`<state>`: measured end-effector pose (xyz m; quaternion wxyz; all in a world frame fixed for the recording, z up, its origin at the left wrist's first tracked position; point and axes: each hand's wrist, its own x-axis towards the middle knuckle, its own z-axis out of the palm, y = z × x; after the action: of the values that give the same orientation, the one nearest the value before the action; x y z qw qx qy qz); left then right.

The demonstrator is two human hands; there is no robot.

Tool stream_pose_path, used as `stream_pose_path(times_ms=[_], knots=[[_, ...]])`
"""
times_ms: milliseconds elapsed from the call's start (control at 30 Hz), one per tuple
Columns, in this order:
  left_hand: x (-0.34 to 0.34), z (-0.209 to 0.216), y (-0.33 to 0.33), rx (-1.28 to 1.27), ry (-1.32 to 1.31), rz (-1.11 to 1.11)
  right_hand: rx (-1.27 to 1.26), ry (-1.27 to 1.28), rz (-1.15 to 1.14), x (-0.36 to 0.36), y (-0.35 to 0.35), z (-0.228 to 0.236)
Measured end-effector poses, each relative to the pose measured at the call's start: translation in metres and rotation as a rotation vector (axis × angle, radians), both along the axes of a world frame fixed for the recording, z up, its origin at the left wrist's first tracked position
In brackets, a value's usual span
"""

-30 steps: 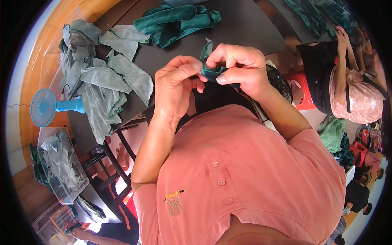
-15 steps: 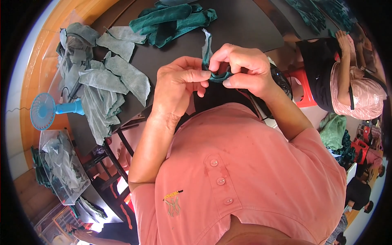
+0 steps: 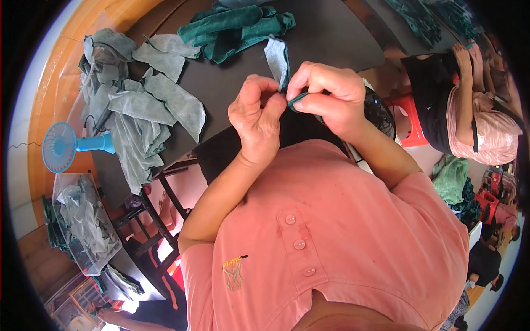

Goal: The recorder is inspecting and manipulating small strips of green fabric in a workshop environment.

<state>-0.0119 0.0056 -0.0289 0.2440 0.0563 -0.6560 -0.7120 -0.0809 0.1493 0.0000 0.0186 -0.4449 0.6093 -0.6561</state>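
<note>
A narrow strip of green velvet fabric (image 3: 278, 62), with a pale grey-green back, is held up in front of my chest. My left hand (image 3: 255, 113) pinches it near the middle between thumb and fingers. Close beside it, my right hand (image 3: 334, 99) grips the folded lower part, where dark green velvet shows between thumb and forefinger. The strip's far end stands up above both hands, its pale side showing. My fingers hide the part between the two grips.
Green velvet pieces (image 3: 237, 30) lie on the dark table (image 3: 326, 38) beyond my hands. Pale fabric pieces (image 3: 143, 105) are spread at the left, by a small blue fan (image 3: 59, 147) and a clear bin (image 3: 85, 220) of scraps. A co-worker (image 3: 480, 118) sits at the right near a red stool (image 3: 408, 118).
My left hand has moved right and turned, its fingers now curled in close to the right hand. The strip's upper end has swung slightly left and shows more of its pale side.
</note>
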Motion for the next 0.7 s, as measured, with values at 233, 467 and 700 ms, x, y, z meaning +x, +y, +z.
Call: stream_pose_path(times_ms=[233, 467, 700], knots=[[-0.015, 0.013, 0.001, 0.673, -0.035, -0.028, 0.018, 0.045, -0.105, 0.014, -0.01, -0.006], [-0.01, -0.008, -0.019, -0.436, 0.291, 0.164, -0.114, 0.015, -0.005, 0.007, -0.023, 0.006], [-0.01, 0.014, -0.012, 0.384, 0.057, 0.111, 0.001, -0.181, -0.033, 0.023, -0.037, -0.033]])
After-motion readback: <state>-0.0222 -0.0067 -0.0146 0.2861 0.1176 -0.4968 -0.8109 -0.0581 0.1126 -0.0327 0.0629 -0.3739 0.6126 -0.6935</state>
